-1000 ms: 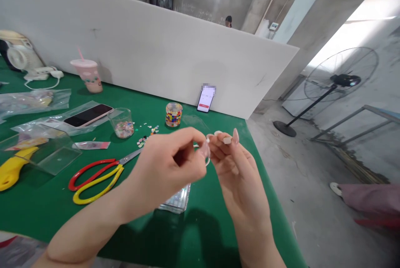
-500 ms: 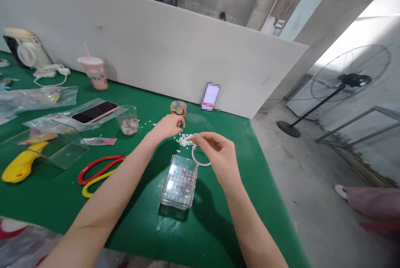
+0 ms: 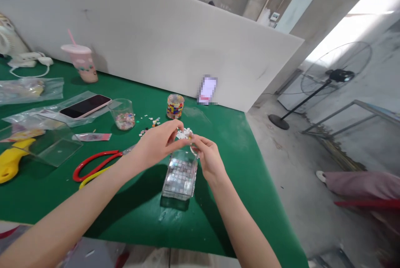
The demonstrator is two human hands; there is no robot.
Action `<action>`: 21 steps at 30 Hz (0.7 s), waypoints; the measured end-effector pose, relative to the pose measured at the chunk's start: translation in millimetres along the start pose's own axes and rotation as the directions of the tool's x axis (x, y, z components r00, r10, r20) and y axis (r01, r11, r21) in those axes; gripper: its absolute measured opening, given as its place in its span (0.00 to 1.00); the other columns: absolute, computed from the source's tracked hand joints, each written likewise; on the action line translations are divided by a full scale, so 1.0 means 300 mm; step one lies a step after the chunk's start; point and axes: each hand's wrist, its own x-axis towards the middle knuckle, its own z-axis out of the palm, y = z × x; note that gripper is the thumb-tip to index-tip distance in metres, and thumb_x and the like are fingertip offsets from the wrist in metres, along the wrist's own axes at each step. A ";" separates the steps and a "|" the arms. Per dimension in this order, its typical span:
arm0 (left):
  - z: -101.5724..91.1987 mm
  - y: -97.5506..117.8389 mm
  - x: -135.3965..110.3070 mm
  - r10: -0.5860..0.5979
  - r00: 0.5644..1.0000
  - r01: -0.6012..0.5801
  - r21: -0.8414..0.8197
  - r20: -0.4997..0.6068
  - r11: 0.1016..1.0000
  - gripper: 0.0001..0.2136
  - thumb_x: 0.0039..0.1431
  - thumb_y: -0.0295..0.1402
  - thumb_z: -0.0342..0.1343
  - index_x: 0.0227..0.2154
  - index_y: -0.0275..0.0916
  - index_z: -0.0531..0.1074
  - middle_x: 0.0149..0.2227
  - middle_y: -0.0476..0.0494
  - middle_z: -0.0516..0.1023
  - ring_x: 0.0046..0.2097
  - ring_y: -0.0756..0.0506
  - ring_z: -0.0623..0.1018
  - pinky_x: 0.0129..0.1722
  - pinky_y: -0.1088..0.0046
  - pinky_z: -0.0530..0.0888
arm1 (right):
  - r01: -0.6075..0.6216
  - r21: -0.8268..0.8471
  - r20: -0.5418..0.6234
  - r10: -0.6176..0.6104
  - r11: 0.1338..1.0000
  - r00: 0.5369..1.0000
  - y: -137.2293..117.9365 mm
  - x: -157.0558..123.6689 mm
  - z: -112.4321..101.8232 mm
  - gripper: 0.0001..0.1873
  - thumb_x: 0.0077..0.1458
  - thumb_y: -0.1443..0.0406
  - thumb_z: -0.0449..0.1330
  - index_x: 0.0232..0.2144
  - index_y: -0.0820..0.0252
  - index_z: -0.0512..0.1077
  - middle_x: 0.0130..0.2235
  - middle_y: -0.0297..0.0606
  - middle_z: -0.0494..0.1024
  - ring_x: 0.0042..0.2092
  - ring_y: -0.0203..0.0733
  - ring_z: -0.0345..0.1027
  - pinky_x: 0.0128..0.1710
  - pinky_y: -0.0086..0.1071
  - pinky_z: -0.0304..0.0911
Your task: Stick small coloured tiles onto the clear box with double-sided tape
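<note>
My left hand [image 3: 161, 143] reaches in from the left, its thumb stretched toward the fingertips of my right hand [image 3: 211, 157]. Both hands meet above a pile of small white tiles [image 3: 185, 132]. The right thumb and fingers pinch a tiny pale piece [image 3: 190, 137], too small to make out well. Whether the left fingers grip it too is hard to see. Just below the hands lies a clear rectangular box [image 3: 179, 178] with shiny square tiles on it. A white ring [image 3: 194, 150] is mostly hidden behind the right fingers.
Behind the hands stands a round container with coloured tiles [image 3: 175, 107]. To the left are a clear cup of beads [image 3: 124, 120], scissors [image 3: 96, 164], a phone [image 3: 86, 106], a yellow-handled tool [image 3: 14, 160] and a pink drink cup [image 3: 83, 64]. Another phone [image 3: 207, 90] leans on the partition [image 3: 150, 35].
My left hand has moved from beside the coloured container toward me and right, to the right fingertips. The right hand has shifted slightly left. The view has tilted and moved a little.
</note>
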 end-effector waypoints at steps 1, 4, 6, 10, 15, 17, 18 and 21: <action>0.013 0.004 -0.014 0.139 0.988 -0.134 0.075 -0.068 0.988 0.18 0.64 0.48 0.50 0.43 0.36 0.71 0.31 0.45 0.73 0.30 0.47 0.74 0.28 0.73 0.69 | -0.014 0.020 0.004 0.014 1.000 1.000 0.000 -0.004 -0.004 0.13 0.38 0.55 0.70 0.23 0.59 0.80 0.32 0.40 0.81 0.39 0.45 0.72 0.40 0.37 0.64; 0.050 0.009 -0.018 0.453 0.874 -0.404 0.253 -0.175 0.879 0.14 0.65 0.39 0.52 0.48 0.35 0.72 0.42 0.37 0.74 0.40 0.43 0.75 0.37 0.68 0.72 | -0.026 0.071 0.031 0.024 0.997 0.999 -0.014 -0.021 -0.019 0.12 0.36 0.58 0.71 0.22 0.59 0.79 0.31 0.38 0.80 0.37 0.42 0.71 0.40 0.35 0.63; 0.069 0.015 -0.003 0.513 0.839 -0.456 0.278 -0.183 0.845 0.11 0.64 0.34 0.56 0.45 0.34 0.73 0.42 0.37 0.74 0.40 0.44 0.75 0.40 0.67 0.73 | -0.031 0.104 0.042 0.027 0.994 0.999 -0.032 -0.031 -0.033 0.11 0.35 0.59 0.72 0.23 0.59 0.80 0.30 0.37 0.80 0.37 0.40 0.70 0.41 0.34 0.62; 0.093 0.042 0.023 0.610 0.753 -0.491 0.408 -0.246 0.770 0.10 0.61 0.35 0.59 0.42 0.36 0.75 0.38 0.39 0.77 0.39 0.43 0.75 0.38 0.66 0.72 | -0.092 0.168 0.082 0.079 0.982 0.993 -0.058 -0.047 -0.066 0.11 0.36 0.59 0.72 0.22 0.60 0.80 0.26 0.35 0.78 0.33 0.38 0.68 0.39 0.34 0.61; 0.118 0.066 0.025 0.636 0.702 -0.481 0.445 -0.321 0.755 0.09 0.60 0.35 0.60 0.39 0.35 0.75 0.36 0.40 0.78 0.37 0.44 0.75 0.37 0.66 0.72 | -0.172 0.228 0.136 0.144 0.958 0.980 -0.059 -0.068 -0.103 0.11 0.37 0.60 0.72 0.25 0.59 0.80 0.29 0.36 0.80 0.35 0.39 0.70 0.43 0.35 0.61; 0.125 0.065 0.026 0.603 0.726 -0.473 0.396 -0.330 0.787 0.08 0.60 0.35 0.61 0.39 0.37 0.75 0.36 0.41 0.78 0.37 0.44 0.74 0.38 0.66 0.72 | -0.196 0.239 0.146 0.165 0.951 0.976 -0.056 -0.075 -0.116 0.11 0.36 0.59 0.72 0.26 0.58 0.81 0.31 0.36 0.80 0.36 0.39 0.70 0.43 0.35 0.61; 0.128 0.064 0.027 0.591 0.738 -0.473 0.375 -0.326 0.797 0.07 0.59 0.35 0.61 0.38 0.38 0.75 0.36 0.41 0.78 0.37 0.44 0.74 0.38 0.66 0.72 | -0.204 0.243 0.148 0.172 0.948 0.974 -0.054 -0.077 -0.121 0.12 0.36 0.59 0.72 0.26 0.58 0.81 0.31 0.36 0.80 0.36 0.39 0.71 0.44 0.36 0.61; 0.127 0.065 0.031 0.584 0.762 -0.492 0.335 -0.279 0.803 0.04 0.60 0.33 0.60 0.35 0.39 0.75 0.34 0.43 0.78 0.37 0.45 0.75 0.38 0.67 0.72 | -0.210 0.250 0.138 0.180 0.945 0.974 -0.053 -0.083 -0.133 0.14 0.34 0.58 0.74 0.26 0.58 0.81 0.31 0.37 0.81 0.36 0.40 0.71 0.44 0.37 0.61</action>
